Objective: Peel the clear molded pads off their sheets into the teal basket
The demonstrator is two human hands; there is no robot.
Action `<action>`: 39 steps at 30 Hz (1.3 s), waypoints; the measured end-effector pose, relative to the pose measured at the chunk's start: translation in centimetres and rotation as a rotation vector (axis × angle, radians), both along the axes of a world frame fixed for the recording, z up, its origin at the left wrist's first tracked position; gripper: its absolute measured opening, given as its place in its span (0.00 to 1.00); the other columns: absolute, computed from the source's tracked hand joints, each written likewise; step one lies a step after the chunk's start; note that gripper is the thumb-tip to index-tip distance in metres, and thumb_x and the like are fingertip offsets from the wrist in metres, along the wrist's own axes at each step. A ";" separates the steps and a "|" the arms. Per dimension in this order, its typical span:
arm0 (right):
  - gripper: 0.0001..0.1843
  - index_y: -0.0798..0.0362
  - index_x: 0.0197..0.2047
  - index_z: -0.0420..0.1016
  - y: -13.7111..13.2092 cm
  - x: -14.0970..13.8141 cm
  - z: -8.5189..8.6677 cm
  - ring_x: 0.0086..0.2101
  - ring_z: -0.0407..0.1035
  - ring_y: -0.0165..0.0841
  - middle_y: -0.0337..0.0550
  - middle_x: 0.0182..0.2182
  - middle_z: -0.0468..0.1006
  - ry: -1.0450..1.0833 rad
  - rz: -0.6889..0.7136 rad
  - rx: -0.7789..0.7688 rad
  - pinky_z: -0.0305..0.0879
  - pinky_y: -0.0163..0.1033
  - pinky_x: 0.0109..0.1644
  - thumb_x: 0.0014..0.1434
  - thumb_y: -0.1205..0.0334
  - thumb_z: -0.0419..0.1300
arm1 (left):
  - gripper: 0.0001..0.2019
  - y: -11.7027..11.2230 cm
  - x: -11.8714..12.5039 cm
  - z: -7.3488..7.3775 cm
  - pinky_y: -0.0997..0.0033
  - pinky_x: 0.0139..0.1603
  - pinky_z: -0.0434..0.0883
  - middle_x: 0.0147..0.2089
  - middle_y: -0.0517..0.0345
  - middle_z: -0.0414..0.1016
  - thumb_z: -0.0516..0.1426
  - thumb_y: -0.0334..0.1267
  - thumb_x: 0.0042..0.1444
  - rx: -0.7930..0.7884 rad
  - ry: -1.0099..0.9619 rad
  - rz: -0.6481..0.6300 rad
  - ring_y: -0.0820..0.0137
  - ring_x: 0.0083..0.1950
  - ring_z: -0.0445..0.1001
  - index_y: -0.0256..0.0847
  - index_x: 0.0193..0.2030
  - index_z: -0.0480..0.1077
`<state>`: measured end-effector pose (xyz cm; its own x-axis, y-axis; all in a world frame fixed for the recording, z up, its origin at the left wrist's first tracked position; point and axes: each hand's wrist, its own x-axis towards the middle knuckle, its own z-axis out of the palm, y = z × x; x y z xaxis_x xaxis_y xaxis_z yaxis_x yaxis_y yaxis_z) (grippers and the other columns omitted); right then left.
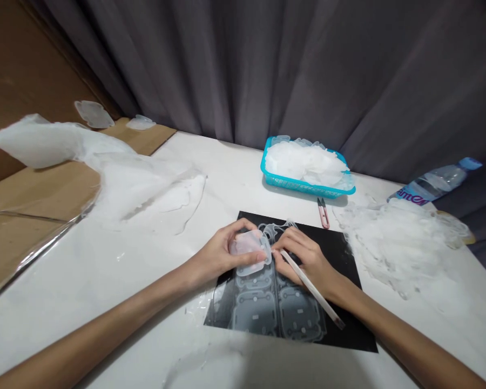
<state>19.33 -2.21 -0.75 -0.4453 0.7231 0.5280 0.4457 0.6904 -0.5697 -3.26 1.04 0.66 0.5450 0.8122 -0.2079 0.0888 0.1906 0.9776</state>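
Note:
Between the thumb and fingers of my left hand (235, 251) is a translucent rounded-square silicone piece (247, 251), tilted up over the black mat (348, 329). My right hand (303, 256) is closed on a pale, thin stick-like tool (314, 289), whose dark end points down toward my wrist. Its fingertips are at the right edge of the piece; whether they also pinch that edge I cannot tell. Beneath both hands lies a translucent moulded sheet (255, 313) with several rounded-square shapes. Stringy clear scrap (273, 229) shows behind the fingers.
A blue basket (308, 187) full of translucent pieces stands at the back, with pink thread snips (324, 213) before it. At right are a scrap heap (405, 243) and a water bottle (433, 183). A plastic bag (117, 178) and cardboard (36, 189) are at left.

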 end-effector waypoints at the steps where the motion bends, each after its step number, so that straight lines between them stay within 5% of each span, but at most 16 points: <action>1: 0.07 0.50 0.40 0.72 0.0 0.0 -0.1 0.35 0.67 0.34 0.41 0.32 0.72 -0.006 -0.010 0.011 0.67 0.41 0.40 0.66 0.72 0.56 | 0.19 -0.1 0.1 0.1 0.77 0.32 0.65 0.31 0.65 0.69 0.70 0.41 0.54 0.015 -0.004 0.010 0.76 0.31 0.68 0.39 0.45 0.68; 5: 0.07 0.50 0.38 0.71 0.6 0.3 -0.3 0.35 0.66 0.35 0.41 0.32 0.71 -0.041 -0.098 0.026 0.66 0.42 0.41 0.67 0.71 0.55 | 0.16 -0.5 -0.1 1.1 0.78 0.32 0.66 0.34 0.64 0.71 0.69 0.39 0.55 0.014 -0.023 -0.053 0.76 0.32 0.68 0.40 0.42 0.68; 9: 0.09 0.50 0.35 0.69 1.4 1.0 -0.4 0.34 0.65 0.35 0.41 0.31 0.70 -0.042 -0.230 0.022 0.64 0.42 0.40 0.66 0.72 0.55 | 0.16 -1.2 -1.1 2.5 0.77 0.29 0.68 0.33 0.63 0.75 0.70 0.37 0.51 -0.187 0.046 -0.518 0.73 0.30 0.70 0.42 0.43 0.70; 11: 0.09 0.50 0.35 0.69 1.4 1.3 -0.2 0.33 0.66 0.34 0.40 0.31 0.71 -0.020 -0.251 0.004 0.64 0.41 0.40 0.66 0.71 0.55 | 0.14 -1.3 -1.3 2.8 0.78 0.28 0.66 0.33 0.62 0.75 0.70 0.39 0.50 -0.174 0.119 -0.623 0.73 0.30 0.70 0.41 0.40 0.72; 16: 0.04 0.51 0.38 0.73 1.1 1.7 0.6 0.33 0.69 0.34 0.40 0.31 0.73 0.008 -0.280 -0.032 0.66 0.39 0.39 0.66 0.68 0.59 | 0.15 -0.6 -1.3 2.5 0.80 0.30 0.64 0.34 0.62 0.73 0.68 0.46 0.57 -0.049 0.127 -0.459 0.76 0.32 0.69 0.39 0.42 0.72; 22: 0.06 0.51 0.45 0.77 1.2 1.9 1.3 0.37 0.72 0.37 0.45 0.37 0.77 0.047 -0.445 -0.032 0.69 0.42 0.43 0.68 0.62 0.59 | 0.15 -0.1 -1.4 2.2 0.75 0.37 0.72 0.38 0.55 0.81 0.66 0.46 0.62 -0.108 0.062 -0.344 0.71 0.36 0.77 0.38 0.44 0.70; 29: 0.10 0.52 0.41 0.79 -0.5 0.5 2.5 0.36 0.72 0.32 0.42 0.35 0.76 0.071 -0.093 -0.323 0.68 0.39 0.43 0.71 0.62 0.56 | 0.16 -0.2 -1.1 1.9 0.78 0.27 0.62 0.31 0.62 0.77 0.64 0.46 0.64 -0.030 0.070 -0.295 0.77 0.27 0.67 0.39 0.50 0.67; 34: 0.08 0.51 0.41 0.80 -0.9 -0.4 2.4 0.36 0.71 0.31 0.40 0.35 0.74 0.091 0.002 -0.496 0.66 0.38 0.43 0.70 0.61 0.60 | 0.19 -0.4 -1.0 1.4 0.77 0.25 0.54 0.26 0.70 0.63 0.63 0.49 0.64 0.053 0.130 -0.242 0.77 0.26 0.58 0.43 0.53 0.65; 37: 0.07 0.51 0.39 0.79 -0.6 -0.4 2.6 0.35 0.69 0.31 0.38 0.34 0.73 0.105 -0.014 -0.499 0.64 0.37 0.42 0.68 0.61 0.61 | 0.18 -0.6 -0.8 0.8 0.75 0.30 0.63 0.33 0.65 0.68 0.62 0.50 0.65 0.140 0.150 -0.185 0.74 0.31 0.66 0.45 0.54 0.66; 39: 0.08 0.52 0.37 0.78 0.0 -0.1 3.0 0.34 0.69 0.30 0.38 0.33 0.73 0.136 -0.077 -0.475 0.63 0.37 0.41 0.68 0.60 0.60 | 0.18 -0.8 -0.6 0.3 0.69 0.44 0.72 0.47 0.57 0.74 0.61 0.51 0.66 0.205 0.121 -0.150 0.68 0.45 0.75 0.46 0.56 0.65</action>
